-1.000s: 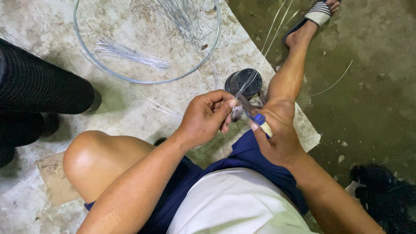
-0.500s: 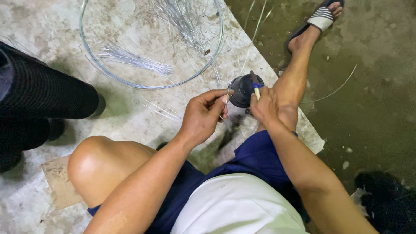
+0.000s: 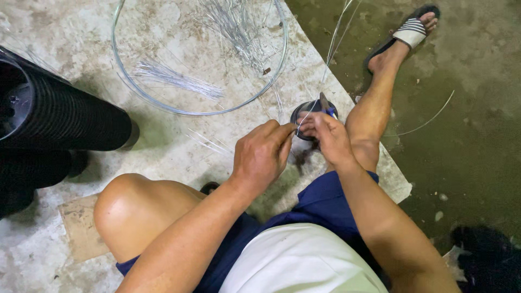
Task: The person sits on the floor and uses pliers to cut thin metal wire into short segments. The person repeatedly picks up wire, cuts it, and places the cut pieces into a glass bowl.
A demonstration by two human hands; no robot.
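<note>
While the person is sitting low on the pale, stained concrete floor (image 3: pixel 179 141), a large ring of stiff wire (image 3: pixel 163 106) is lying at twelve o'clock from the hands, with a bundle of cut wire lengths (image 3: pixel 179 78) inside it toward ten o'clock and a tangle of loose wire (image 3: pixel 239 27) near its top edge. A stack of ribbed black pots (image 3: pixel 59 116) is lying on its side at nine o'clock, well apart from the hands. At two o'clock a foot in a striped sandal (image 3: pixel 410 30) is resting on the darker floor, and a bare knee (image 3: pixel 130 209) is rising at seven o'clock. Nothing is blocking the view of the hands except their own fingers.

The left hand (image 3: pixel 263 154) is curling closed, thumb and forefinger pinching a thin silver wire (image 3: pixel 302 120). The right hand (image 3: pixel 328 135) is closing too, fingertips touching the same wire and gripping a small blue-handled tool (image 3: pixel 327 106), whose tip is poking up at twelve o'clock. Both hands are meeting just above a small round black pot (image 3: pixel 304 111), partly hiding it; whether they are touching it I cannot tell. The wire is looking fine, bright and slightly bent between the fingertips.
</note>
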